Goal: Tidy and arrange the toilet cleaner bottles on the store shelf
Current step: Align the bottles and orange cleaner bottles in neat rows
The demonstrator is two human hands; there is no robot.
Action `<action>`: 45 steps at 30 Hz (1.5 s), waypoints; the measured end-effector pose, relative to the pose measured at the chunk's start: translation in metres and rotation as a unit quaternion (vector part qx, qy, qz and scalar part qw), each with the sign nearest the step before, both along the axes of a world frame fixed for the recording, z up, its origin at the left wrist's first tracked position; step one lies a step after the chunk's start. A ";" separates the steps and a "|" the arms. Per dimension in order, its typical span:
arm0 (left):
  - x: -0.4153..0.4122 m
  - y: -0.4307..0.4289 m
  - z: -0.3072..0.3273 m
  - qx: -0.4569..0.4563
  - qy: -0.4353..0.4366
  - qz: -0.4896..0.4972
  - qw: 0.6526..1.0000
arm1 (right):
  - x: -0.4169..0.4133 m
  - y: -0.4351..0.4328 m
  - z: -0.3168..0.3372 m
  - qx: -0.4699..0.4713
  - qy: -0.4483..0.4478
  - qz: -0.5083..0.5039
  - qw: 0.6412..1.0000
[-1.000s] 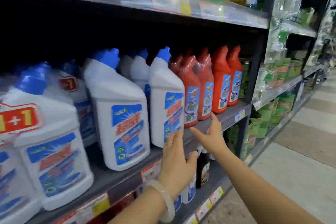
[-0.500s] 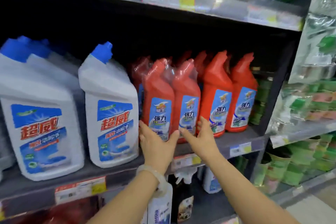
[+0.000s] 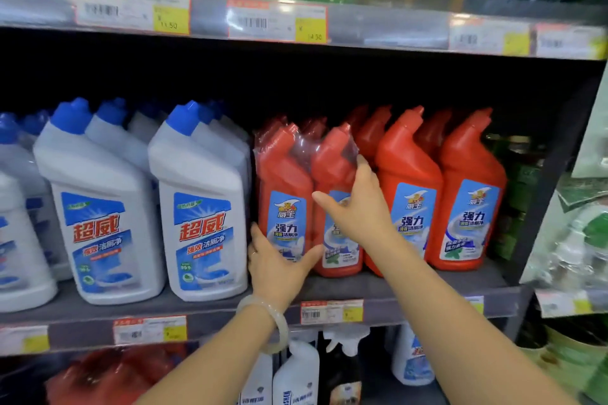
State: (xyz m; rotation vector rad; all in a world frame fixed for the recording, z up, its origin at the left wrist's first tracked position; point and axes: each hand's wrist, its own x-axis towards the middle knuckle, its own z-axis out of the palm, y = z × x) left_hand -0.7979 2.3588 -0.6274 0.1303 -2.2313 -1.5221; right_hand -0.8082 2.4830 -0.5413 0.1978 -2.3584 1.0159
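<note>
A shrink-wrapped twin pack of red toilet cleaner bottles (image 3: 283, 174) stands on the grey middle shelf (image 3: 411, 293). My left hand (image 3: 279, 268) cups its lower left corner, fingers along the side and thumb across the front. Higher up, my right hand (image 3: 358, 212) grips the pack's right bottle, with fingers slipped between it and the neighbouring red bottle (image 3: 411, 171). Another single red bottle (image 3: 471, 181) stands at the right end, with more red ones behind. Left of the pack stand rows of white bottles with blue caps (image 3: 197, 194).
The upper shelf edge (image 3: 362, 23) carries price tags, with green and yellow refill pouches above. The lower shelf holds spray bottles (image 3: 296, 375) and a red pack. A dark upright (image 3: 559, 174) ends the bay on the right, with hanging green goods beyond.
The view swung right and closer to the red bottles. Both hands rose from the shelf edge onto the wrapped twin pack, the right one climbing to the bottle's shoulder.
</note>
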 end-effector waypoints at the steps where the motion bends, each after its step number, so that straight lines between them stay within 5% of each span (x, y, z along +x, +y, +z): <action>1: 0.002 0.000 0.001 -0.008 -0.003 -0.003 1.000 | 0.001 0.000 -0.001 0.014 -0.008 -0.001 1.000; 17: 0.027 -0.004 -0.002 -0.039 -0.011 0.018 0.999 | 0.028 0.019 -0.003 0.035 -0.008 0.004 0.999; 20: 0.053 0.014 -0.003 0.002 0.081 0.044 0.996 | 0.039 0.049 -0.002 -0.022 0.085 -0.052 0.995; 24: 0.082 0.076 -0.001 -0.013 0.179 -0.112 0.977 | 0.038 0.117 -0.001 -0.119 0.147 -0.170 0.967; 30: 0.055 0.152 0.043 -0.080 0.175 -0.177 0.965 | 0.015 0.179 0.013 -0.158 0.054 -0.135 0.977; 38: 0.010 0.178 0.086 0.031 0.087 -0.078 0.993 | -0.029 0.200 0.043 -0.062 -0.051 -0.082 0.993; 45: 0.003 0.181 0.064 -0.010 0.028 -0.041 0.999 | -0.028 0.214 0.015 -0.201 -0.072 -0.035 0.976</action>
